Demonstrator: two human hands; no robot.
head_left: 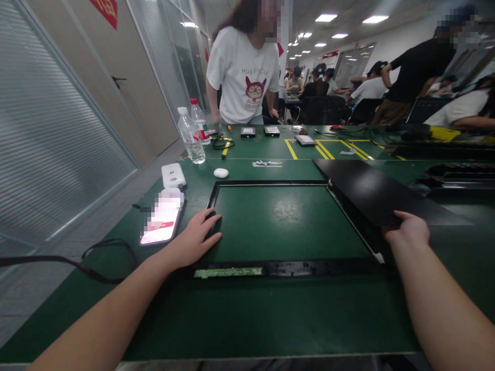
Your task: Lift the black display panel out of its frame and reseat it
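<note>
- Your left hand [201,236], spread, touches the black frame [320,267].
- Your right hand [408,229] pinches the dark panel [371,188].
- The panel seems outside the frame, not laid down.

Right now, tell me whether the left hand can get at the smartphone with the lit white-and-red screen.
Probably yes: the left hand, fingers spread at the black rectangular frame, has the smartphone close beside it, with nothing visible standing between them.

Ceiling lights [326,18] are shining white, and soft glare is lying on the desk [270,319]. The black panel [359,188] is catching a pale sheen, the phone screen [159,234] is glowing strongly, and shapes near the edges are stretching.
</note>
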